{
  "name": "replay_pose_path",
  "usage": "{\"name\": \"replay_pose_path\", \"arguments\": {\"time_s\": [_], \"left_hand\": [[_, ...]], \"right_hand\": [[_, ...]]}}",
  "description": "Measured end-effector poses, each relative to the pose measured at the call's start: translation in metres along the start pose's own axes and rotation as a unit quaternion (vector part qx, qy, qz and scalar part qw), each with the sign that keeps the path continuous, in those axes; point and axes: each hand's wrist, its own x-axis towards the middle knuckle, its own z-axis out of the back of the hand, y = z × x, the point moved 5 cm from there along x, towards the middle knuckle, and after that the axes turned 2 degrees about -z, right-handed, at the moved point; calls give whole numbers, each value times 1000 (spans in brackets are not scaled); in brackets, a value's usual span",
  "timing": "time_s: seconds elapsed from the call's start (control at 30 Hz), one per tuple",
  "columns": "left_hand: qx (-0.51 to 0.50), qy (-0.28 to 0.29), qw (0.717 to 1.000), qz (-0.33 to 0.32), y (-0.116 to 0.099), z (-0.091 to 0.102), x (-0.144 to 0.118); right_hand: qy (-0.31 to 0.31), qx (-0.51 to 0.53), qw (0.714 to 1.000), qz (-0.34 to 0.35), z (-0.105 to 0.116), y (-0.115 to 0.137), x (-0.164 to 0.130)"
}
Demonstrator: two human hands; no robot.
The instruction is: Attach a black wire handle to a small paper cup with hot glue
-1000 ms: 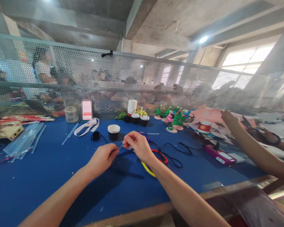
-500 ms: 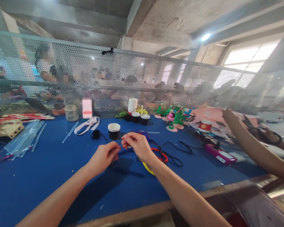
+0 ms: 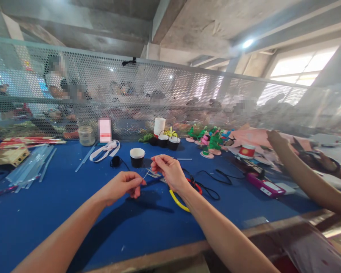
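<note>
A thin, pale, needle-like piece (image 3: 147, 173) stretches between my two hands above the blue table. My left hand (image 3: 126, 185) pinches its lower end between thumb and forefinger. Its upper end is in the pinched fingertips of my right hand (image 3: 170, 172). Just beyond them stands a black paper cup (image 3: 136, 157) with a white inside. Scissors lie beneath my right hand, which partly hides them; their yellow handle (image 3: 178, 200) and red handle (image 3: 198, 185) show. A ball of black yarn (image 3: 115, 161) rests left of the cup, one strand trailing toward my hands.
Clear glue sticks (image 3: 31, 167) lie at left. A jar (image 3: 86, 135), phone (image 3: 104, 130) and small cups with handles (image 3: 174, 141) stand along the mesh partition (image 3: 176, 87). Green figures (image 3: 214, 141) and a magenta device (image 3: 265, 186) are at right, near a co-worker's arm (image 3: 301, 170).
My hands have drawn slightly apart, and more of the thin piece shows between them. The right hand moved a little up and right; the left hand's lower fingers have loosened.
</note>
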Motion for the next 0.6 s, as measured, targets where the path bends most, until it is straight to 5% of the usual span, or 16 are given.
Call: {"name": "replay_pose_path", "arguments": {"time_s": [0.2,0.4,0.6], "left_hand": [[-1,-26,1000,-8,2,0,0],[5,-11,1000,10,2,3,0],[21,-21,999,-16,1,4,2]], "right_hand": [[94,-81,992,-26,-17,-6,-8],[71,-74,995,-13,-14,-5,-8],[116,-86,989,-17,-19,-5,-9]]}}
